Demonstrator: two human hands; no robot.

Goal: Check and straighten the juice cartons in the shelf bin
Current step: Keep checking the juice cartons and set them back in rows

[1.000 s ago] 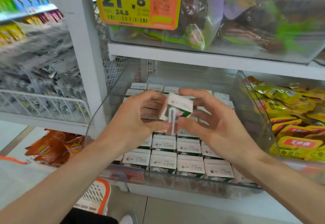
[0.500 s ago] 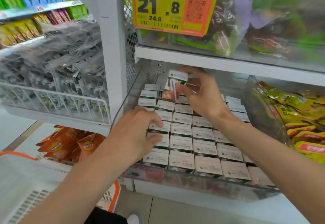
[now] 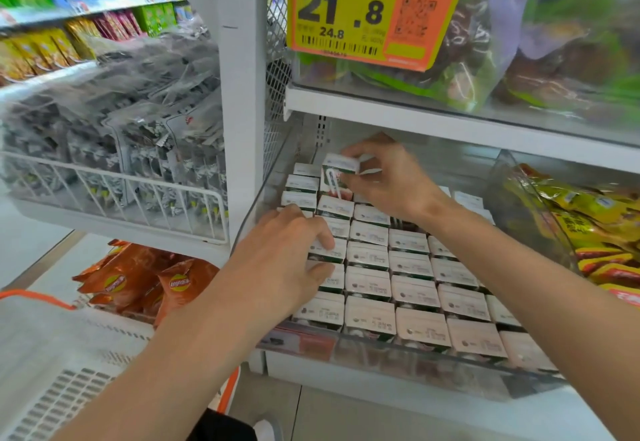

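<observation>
Gripping raised carton point(image 3: 341, 168), right hand point(image 3: 391, 181); left hand point(image 3: 277, 260) fingers loose on cartons point(image 3: 412, 288); clear bin point(image 3: 398, 359), white shelf point(image 3: 415, 124).

My right hand point(image 3: 391, 181) reaches far forward, fingers pinching a carton point(image 3: 341, 165); my left hand point(image 3: 280, 260) sits nearer, palm down, fingers relaxed.

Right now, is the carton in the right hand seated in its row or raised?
Raised: the right hand grips the carton above the back rows, straw side showing.
</observation>
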